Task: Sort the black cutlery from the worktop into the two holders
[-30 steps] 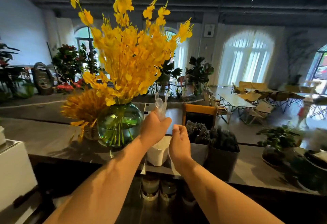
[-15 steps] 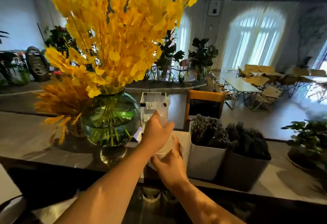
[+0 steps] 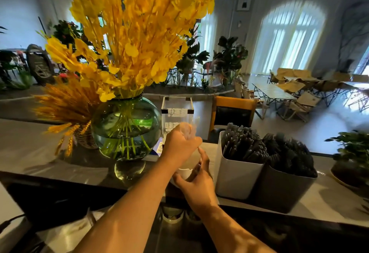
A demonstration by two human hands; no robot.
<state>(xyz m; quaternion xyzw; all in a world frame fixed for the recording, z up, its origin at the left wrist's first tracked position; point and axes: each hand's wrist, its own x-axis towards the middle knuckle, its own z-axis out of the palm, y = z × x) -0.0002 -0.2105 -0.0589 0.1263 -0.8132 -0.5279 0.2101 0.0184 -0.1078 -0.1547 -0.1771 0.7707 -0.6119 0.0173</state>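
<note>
Two holders stand side by side on the counter's right half. The white holder and the dark grey holder are both packed with black cutlery. Just left of them my left hand grips a small bundle of clear plastic cutlery, held upright above a small white cup. My right hand holds that cup from the near side, thumb to its left and fingers up its right side. Most of the cup is hidden by both hands.
A round green glass vase of tall yellow flowers stands at the left, with a wheat bunch beyond it. A clear acrylic box stands behind my left hand. A potted plant sits at the far right.
The view has moved closer and tilted down. My left hand has come down with the clear cutlery towards the white cup. My right hand has spread its fingers round the cup.
</note>
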